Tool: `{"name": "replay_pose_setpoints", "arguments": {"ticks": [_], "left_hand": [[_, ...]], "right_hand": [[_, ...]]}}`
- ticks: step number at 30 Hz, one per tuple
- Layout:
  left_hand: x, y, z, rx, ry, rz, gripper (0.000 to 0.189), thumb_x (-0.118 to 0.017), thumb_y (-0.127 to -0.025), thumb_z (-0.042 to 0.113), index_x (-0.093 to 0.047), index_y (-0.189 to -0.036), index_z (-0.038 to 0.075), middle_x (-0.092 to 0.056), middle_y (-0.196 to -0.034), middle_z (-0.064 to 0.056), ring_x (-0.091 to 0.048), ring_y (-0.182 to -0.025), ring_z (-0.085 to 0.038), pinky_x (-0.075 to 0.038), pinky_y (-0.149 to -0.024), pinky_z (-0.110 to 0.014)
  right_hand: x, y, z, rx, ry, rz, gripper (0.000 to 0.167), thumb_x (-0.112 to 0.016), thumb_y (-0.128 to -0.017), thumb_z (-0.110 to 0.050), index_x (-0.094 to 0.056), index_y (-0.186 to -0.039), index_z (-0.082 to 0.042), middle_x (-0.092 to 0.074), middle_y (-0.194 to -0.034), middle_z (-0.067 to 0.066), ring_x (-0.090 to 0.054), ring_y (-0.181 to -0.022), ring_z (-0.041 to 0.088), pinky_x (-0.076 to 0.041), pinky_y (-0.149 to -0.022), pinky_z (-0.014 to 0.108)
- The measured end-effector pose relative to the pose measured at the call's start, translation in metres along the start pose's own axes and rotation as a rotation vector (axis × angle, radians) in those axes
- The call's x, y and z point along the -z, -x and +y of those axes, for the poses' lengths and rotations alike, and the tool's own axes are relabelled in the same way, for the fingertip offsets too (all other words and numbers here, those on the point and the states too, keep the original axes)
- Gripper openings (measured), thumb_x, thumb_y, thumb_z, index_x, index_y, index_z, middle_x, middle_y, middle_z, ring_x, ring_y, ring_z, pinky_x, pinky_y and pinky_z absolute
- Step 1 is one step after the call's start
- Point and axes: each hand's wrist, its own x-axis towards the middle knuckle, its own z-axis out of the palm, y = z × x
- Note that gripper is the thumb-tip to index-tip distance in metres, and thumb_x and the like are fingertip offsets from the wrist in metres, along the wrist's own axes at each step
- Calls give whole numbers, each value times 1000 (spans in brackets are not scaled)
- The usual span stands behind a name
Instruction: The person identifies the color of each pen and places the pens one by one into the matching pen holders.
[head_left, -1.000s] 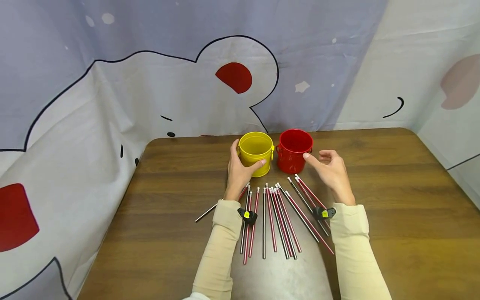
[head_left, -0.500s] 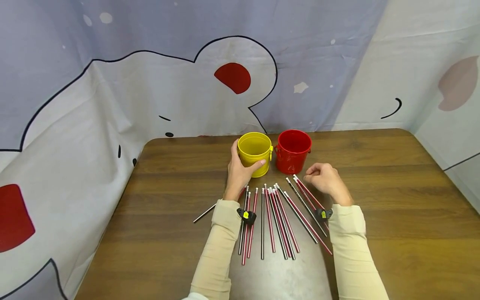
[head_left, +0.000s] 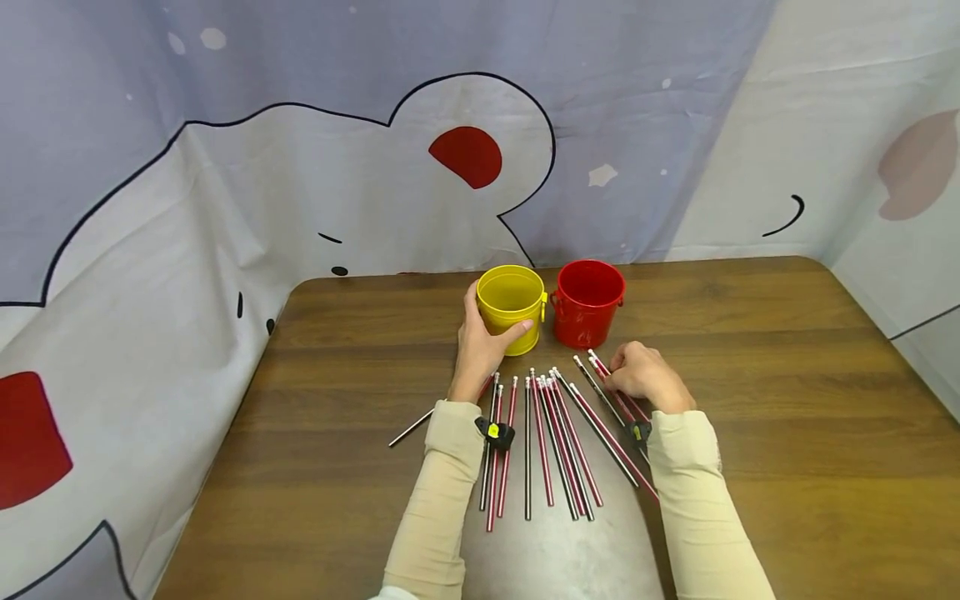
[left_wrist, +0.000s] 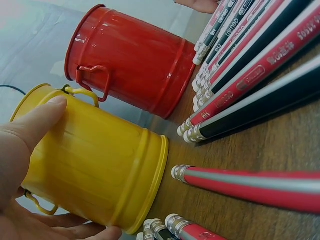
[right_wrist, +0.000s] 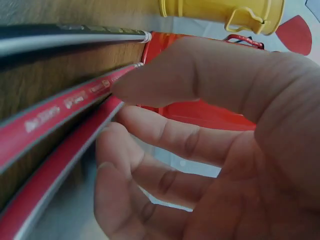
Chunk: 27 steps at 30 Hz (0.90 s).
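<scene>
Down comes my right hand (head_left: 643,377), thumb and forefinger now pinching a red pencil (right_wrist: 62,162): reach over, contact made! It's right of the other pencils (head_left: 528,450) on the bench (head_left: 795,375); my left hand (head_left: 478,346) clasps the yellow bucket (left_wrist: 100,160), red bucket (head_left: 587,323) alongside.

Wood-grain table (head_left: 840,408), brown, far corners rounded; pale sheen (head_left: 570,558) on its near middle, looks like reflected light; printed cloth (head_left: 637,125) hangs behind the table and along both its sides, grey-blue and off-white, black outlines; red patch (head_left: 467,157) on it beyond the table's far edge, white star (head_left: 602,175) right of that; faded pink patch (head_left: 918,165) beyond the table's far right corner; creases left of the table.
</scene>
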Motion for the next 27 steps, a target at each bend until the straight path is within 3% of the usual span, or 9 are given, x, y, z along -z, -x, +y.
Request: {"name": "replay_pose_setpoints", "arguments": {"ticks": [8, 27], "left_hand": [[0, -1, 0, 12, -15, -7, 93, -77, -71, 38, -18, -143, 29, -45, -134, -3, -46, -117, -19, -34, -102, -42], [-1, -2, -3, 40, -17, -15, 94, -77, -71, 40, -17, -143, 32, -43, -136, -6, -44, -118, -19, -33, -103, -44]], "right_hand": [[0, 0, 1, 22, 9, 27, 14, -65, -70, -9, -58, -82, -6, -55, -73, 6, -50, -68, 20, -39, -56, 29], [-3, 0, 2, 10, 79, 70, 12, -66, -69, -12, -54, -67, -10, -48, -61, 2, -46, -59, 20, -32, -49, 33]]}}
